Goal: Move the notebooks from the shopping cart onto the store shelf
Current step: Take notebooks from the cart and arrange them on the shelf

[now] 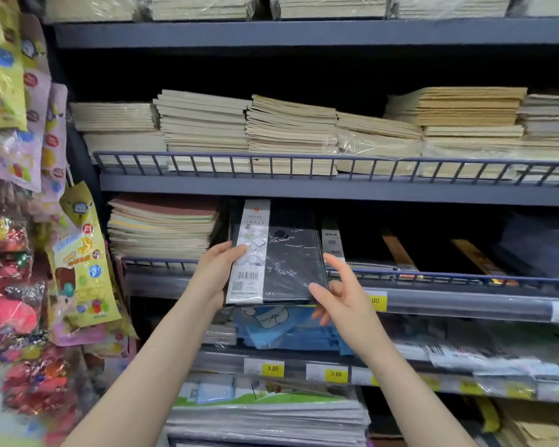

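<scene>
a dark notebook (284,262) wrapped in clear film, with a white paper band down its left side, is held up in front of the store shelf (336,188), its far end already over the wire rail (162,263) of the middle level. the left hand (217,269) grips the notebook's left edge, thumb curled on top over the white band and the other fingers hidden beneath. the right hand (339,295) is at the near right corner: its thumb tip touches the cover there, while the forefinger stands straight up just beside the right edge and the rest of the fingers are loosely spread below the corner, so this hand is open rather than clasping. just left of the notebook on the same level sits a stack of coloured exercise books (162,227). to its right lie more dark notebooks (368,253) with paper bands. the level above carries piles of cream notebooks (291,133). yellow price tags (273,369) line the nearer, lower shelf edges, and bright toy packets (78,259) hang at far left.
</scene>
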